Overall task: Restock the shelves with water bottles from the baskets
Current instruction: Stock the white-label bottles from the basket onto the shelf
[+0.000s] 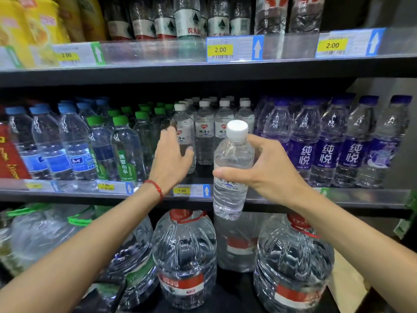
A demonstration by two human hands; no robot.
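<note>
My right hand (268,170) grips a clear white-capped water bottle (232,159) upright in front of the middle shelf (338,195). My left hand (171,157) reaches into that shelf, its fingers wrapped around a white-capped bottle (184,129) at the front of the white-capped row. More white-capped bottles (204,129) stand behind and to the right of it. No basket is in view.
Blue-capped (45,141) and green-capped bottles (124,145) fill the middle shelf's left, purple-labelled bottles (327,141) its right. Large red-capped water jugs (184,251) stand on the bottom shelf below my arms. The top shelf (203,68) holds more bottles and yellow packs.
</note>
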